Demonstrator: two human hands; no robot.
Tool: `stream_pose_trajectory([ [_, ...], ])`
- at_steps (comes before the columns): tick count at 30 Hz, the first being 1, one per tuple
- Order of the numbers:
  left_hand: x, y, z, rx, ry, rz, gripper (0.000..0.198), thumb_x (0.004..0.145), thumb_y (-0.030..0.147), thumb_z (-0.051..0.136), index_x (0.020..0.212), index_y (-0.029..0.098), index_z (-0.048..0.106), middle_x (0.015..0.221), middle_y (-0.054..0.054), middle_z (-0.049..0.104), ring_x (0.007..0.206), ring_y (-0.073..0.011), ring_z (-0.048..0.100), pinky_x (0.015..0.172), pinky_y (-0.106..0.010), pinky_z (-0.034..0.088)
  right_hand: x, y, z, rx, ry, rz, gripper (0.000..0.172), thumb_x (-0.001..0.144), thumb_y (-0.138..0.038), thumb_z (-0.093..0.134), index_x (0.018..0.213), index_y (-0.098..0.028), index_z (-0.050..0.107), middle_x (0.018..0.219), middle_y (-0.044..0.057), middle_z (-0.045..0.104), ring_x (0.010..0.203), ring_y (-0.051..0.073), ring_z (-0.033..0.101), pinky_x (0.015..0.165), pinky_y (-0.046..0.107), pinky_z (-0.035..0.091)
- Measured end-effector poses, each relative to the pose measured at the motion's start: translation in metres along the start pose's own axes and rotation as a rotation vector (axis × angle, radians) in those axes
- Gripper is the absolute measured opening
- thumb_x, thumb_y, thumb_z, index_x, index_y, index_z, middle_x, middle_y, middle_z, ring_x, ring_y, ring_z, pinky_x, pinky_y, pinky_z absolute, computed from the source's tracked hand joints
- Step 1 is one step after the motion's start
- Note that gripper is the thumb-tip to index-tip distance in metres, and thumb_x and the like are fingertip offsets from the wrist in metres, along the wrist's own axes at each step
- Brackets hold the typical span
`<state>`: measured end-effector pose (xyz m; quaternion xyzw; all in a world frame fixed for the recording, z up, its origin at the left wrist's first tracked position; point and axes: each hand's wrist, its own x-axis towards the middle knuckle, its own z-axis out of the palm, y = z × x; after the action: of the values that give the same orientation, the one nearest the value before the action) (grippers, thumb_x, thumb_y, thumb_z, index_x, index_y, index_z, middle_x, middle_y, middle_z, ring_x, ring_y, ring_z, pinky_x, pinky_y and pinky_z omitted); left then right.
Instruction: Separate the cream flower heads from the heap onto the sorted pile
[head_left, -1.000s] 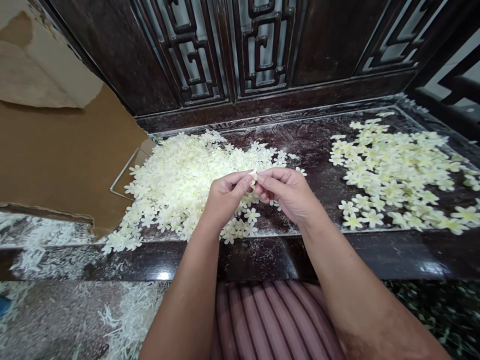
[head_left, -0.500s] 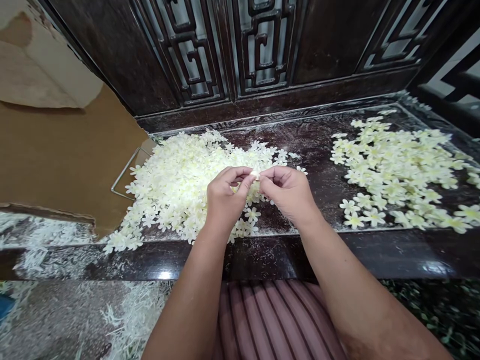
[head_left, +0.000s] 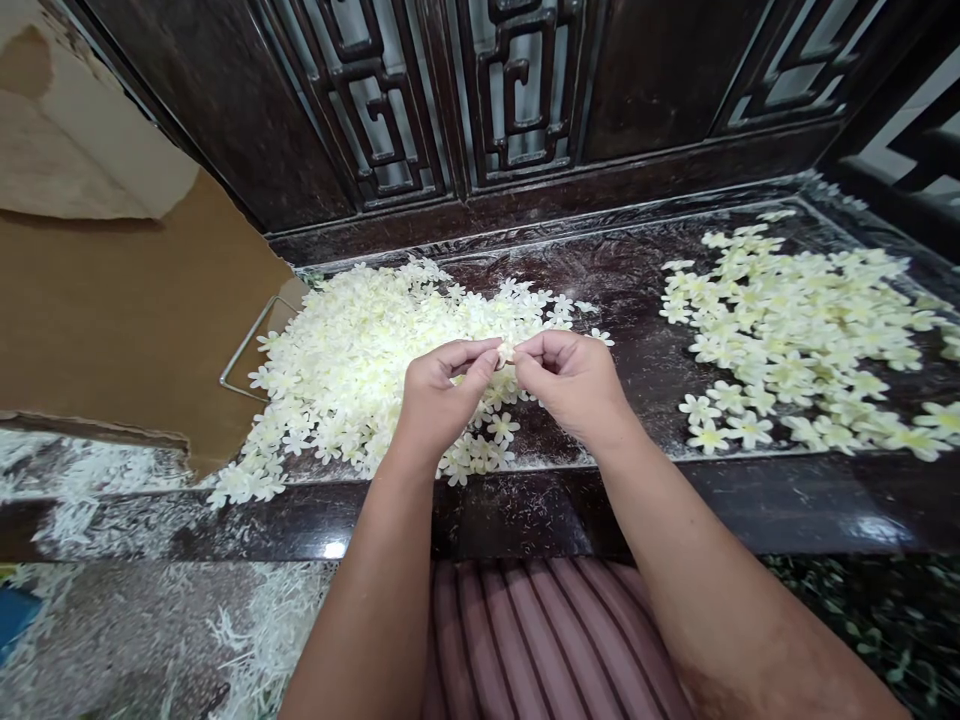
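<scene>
Between my fingertips is a small white artificial flower (head_left: 505,352), partly covered by the fingers. My left hand (head_left: 448,390) pinches it from the left, thumb and forefinger pressed together. From the other side my right hand (head_left: 574,380) pinches it too, its fingers curled in. Both hands hover over the right part of a large heap of white and pale yellow flowers (head_left: 360,350), which lies on a dark wooden bench (head_left: 630,270). A looser heap of yellower flowers (head_left: 802,320) lies on the bench to the right of my hands.
A brown cardboard sheet (head_left: 135,320) stands at the left, with a bent metal wire handle (head_left: 244,350) at its edge. Carved dark lattice panels (head_left: 517,90) rise behind the bench. White plastic scraps (head_left: 262,630) litter the floor, and a blue object (head_left: 15,620) shows at far left.
My left hand has shifted slightly left and its fingers have drawn a little back. The small flower between the hands shows more clearly. My right hand has barely moved.
</scene>
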<state>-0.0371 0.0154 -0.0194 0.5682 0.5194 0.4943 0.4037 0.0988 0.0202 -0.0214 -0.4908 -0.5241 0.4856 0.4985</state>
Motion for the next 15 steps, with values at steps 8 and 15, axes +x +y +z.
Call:
stream_pose_trajectory([
  [8, 0.0001, 0.0004, -0.0047, -0.019, -0.033, -0.073, 0.022, 0.069, 0.032, 0.073, 0.086, 0.017, 0.075, 0.087, -0.007, 0.074, 0.080, -0.0161, 0.067, 0.073, -0.027, 0.056, 0.0002, 0.0001, -0.0036, -0.041, -0.054, 0.026, 0.011, 0.064, -0.023, 0.056, 0.054, -0.018, 0.052, 0.051, -0.003, 0.047, 0.048, 0.007, 0.039, 0.048, 0.024, 0.033],
  [15, 0.0011, -0.0012, -0.0052, -0.003, -0.040, -0.112, 0.023, 0.064, 0.028, 0.076, 0.083, 0.016, 0.074, 0.083, -0.007, 0.074, 0.076, -0.0158, 0.067, 0.068, -0.026, 0.056, 0.0008, 0.0014, -0.0029, -0.062, -0.073, 0.041, 0.009, 0.064, -0.021, 0.055, 0.056, -0.017, 0.054, 0.052, -0.003, 0.047, 0.048, 0.007, 0.039, 0.046, 0.023, 0.030],
])
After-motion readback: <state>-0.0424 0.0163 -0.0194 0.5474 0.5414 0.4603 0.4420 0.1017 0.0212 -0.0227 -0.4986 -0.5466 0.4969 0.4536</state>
